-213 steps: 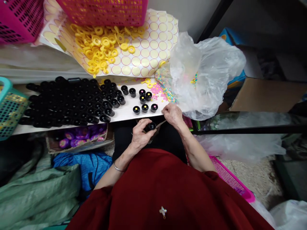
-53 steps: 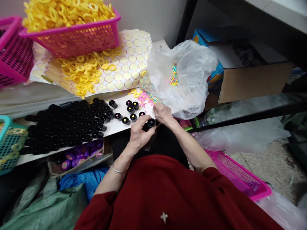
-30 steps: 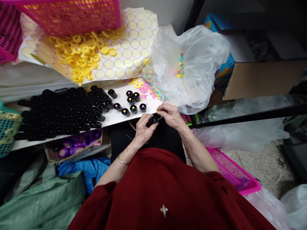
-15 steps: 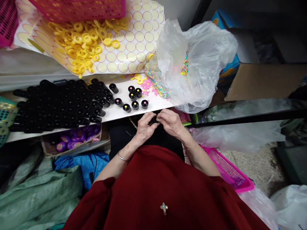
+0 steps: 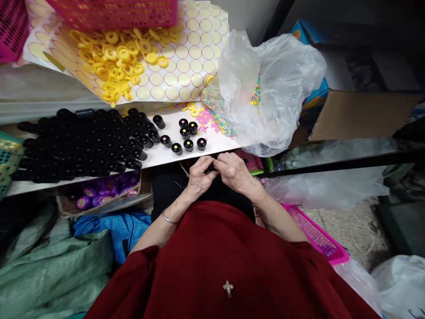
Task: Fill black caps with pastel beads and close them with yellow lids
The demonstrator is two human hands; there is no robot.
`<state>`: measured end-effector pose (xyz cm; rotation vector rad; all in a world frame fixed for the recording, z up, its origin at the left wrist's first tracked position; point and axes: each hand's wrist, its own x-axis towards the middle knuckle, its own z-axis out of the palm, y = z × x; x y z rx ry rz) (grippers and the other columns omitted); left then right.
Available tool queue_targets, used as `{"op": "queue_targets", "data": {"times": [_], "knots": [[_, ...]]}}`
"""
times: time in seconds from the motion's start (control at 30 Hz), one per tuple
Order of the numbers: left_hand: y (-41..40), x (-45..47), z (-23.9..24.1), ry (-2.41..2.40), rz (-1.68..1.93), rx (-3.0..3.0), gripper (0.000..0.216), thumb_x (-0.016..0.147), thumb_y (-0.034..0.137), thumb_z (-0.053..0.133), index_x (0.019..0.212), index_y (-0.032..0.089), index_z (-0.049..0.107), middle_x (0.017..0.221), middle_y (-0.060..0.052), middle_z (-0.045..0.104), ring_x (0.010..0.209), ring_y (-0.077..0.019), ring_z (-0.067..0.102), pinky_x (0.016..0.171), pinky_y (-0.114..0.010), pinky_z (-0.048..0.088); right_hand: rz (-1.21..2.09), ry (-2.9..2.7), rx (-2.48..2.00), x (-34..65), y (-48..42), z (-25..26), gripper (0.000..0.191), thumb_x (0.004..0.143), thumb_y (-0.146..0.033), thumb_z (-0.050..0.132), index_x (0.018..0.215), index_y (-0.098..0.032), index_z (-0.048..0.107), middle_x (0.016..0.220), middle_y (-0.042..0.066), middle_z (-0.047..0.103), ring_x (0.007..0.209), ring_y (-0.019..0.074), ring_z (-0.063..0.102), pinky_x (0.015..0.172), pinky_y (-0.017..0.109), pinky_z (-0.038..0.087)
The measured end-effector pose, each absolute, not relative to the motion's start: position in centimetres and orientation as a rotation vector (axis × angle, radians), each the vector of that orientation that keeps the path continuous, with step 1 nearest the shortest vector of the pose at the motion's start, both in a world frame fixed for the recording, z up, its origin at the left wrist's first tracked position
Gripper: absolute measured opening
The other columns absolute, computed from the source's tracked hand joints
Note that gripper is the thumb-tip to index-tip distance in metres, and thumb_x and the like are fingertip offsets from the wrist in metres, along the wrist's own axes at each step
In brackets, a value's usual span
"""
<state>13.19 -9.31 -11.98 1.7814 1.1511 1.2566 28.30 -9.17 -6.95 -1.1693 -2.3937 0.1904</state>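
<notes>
My left hand (image 5: 198, 178) is curled round a small black cap (image 5: 210, 168), held just below the edge of the white bench (image 5: 212, 142). My right hand (image 5: 234, 170) pinches at the top of that same cap, its fingertips touching the left hand's. The cap is mostly hidden by both hands. Just above them on the bench stand several black caps with a pink or yellow dot inside (image 5: 188, 145). A scatter of small pastel beads (image 5: 212, 122) lies beside them, spilling from a clear plastic bag (image 5: 272, 88).
A large mass of plain black caps (image 5: 79, 141) fills the bench's left. Yellow rings (image 5: 122, 57) lie on a sticker sheet (image 5: 189, 66) under a pink basket (image 5: 116, 11). A teal basket (image 5: 6, 159) sits far left, a pink tray (image 5: 315, 235) lower right, purple items (image 5: 102, 195) under the bench.
Both hands have drawn back from the bench edge toward my lap. The right hand left the beads and closed onto the cap in the left hand, which now hides it.
</notes>
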Motion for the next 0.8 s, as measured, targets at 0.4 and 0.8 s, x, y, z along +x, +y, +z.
{"op": "queue_targets", "data": {"times": [0.4,0.8], "knots": [[-11.3,9.0,-12.3,1.467,1.497,1.645,0.029,0.07,0.032,0.076,0.094,0.018,0.068,0.094,-0.006,0.065,0.082,-0.0158,0.062,0.066,-0.028,0.053,0.776,-1.585,-1.325,27.8,-6.6,-10.8,0.027,0.076,-0.033,0.067,0.099,-0.02,0.06,0.091,0.003,0.056,0.07,0.0145,0.052,0.067,0.032,0.049],[-7.4,4.8,-12.9,1.945,1.348,1.411,0.048,0.065,0.034,0.075,0.104,0.017,0.054,0.105,-0.005,0.053,0.054,-0.004,0.046,0.054,-0.023,0.045,0.7,-1.839,-1.542,22.7,-4.0,-11.9,0.087,0.065,-0.025,0.077,0.137,-0.014,0.029,0.126,0.02,0.045,0.115,0.0329,0.051,0.094,0.05,0.046]]}}
